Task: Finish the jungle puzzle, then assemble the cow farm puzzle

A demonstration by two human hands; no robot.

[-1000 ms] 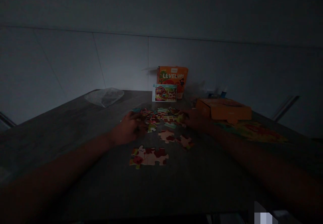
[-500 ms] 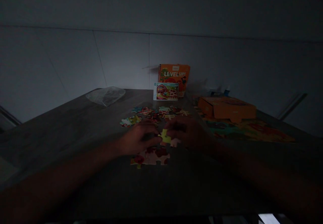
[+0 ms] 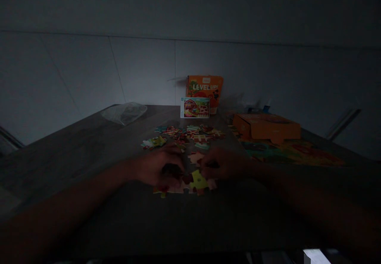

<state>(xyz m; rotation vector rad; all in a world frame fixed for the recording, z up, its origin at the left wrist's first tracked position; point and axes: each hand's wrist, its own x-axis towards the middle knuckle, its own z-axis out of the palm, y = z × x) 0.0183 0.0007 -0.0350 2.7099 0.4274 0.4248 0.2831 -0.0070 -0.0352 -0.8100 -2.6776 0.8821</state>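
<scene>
My left hand (image 3: pixel 160 165) is closed with bent fingers, its thumb side pressing on a strip of joined pink and brown jigsaw puzzle pieces (image 3: pixel 174 186). From the other side my right hand (image 3: pixel 224 164) pinches the upper right edge of a yellow puzzle piece (image 3: pixel 198 180). That yellow piece lies against the strip's right end; whether it is locked in cannot be made out in the dim light. A pink bit of puzzle (image 3: pixel 212 184) shows to its right, under the right hand. Another pale pink piece (image 3: pixel 195 157) lies between the hands, farther back.
Behind the hands lies a heap of loose puzzle pieces (image 3: pixel 193 131), with a smaller cluster (image 3: pixel 153 142) at left. A farm picture card (image 3: pixel 195 108) leans on an orange box (image 3: pixel 205 82). A clear plastic bag (image 3: pixel 125 112), an orange carton (image 3: pixel 268 127) and a colourful sheet (image 3: pixel 297 153) lie around.
The yellow piece has come down from between both hands to the strip's right end. My left hand has let it go and moved down onto the strip; my right hand has lowered too.
</scene>
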